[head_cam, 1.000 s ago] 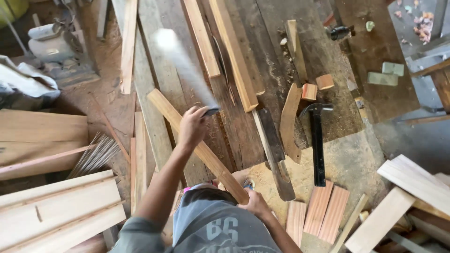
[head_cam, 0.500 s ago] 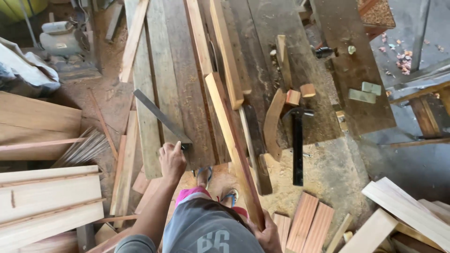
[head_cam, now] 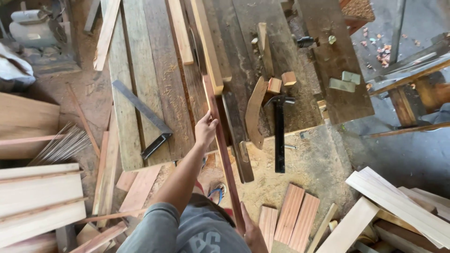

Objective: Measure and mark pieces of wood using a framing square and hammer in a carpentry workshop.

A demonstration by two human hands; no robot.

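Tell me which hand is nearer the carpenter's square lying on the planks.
Left. The left hand grips the long wooden strip just right of the carpenter's square; the right hand holds the strip's near end, much farther away.

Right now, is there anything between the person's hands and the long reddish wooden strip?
Nothing visible. The left hand already touches the long reddish strip at its side, and the right hand holds its near end. The carpenter's square lies apart to the left on the plank bench, and the hammer to the right.

The long strip (head_cam: pixel 224 157) is reddish-brown; the hammer (head_cam: pixel 279 133) black; the square (head_cam: pixel 143 117) dark grey; the surface (head_cam: pixel 150 70) weathered grey-brown, dusted with pale sawdust; the small blocks (head_cam: pixel 344 81) at its right edge greenish.
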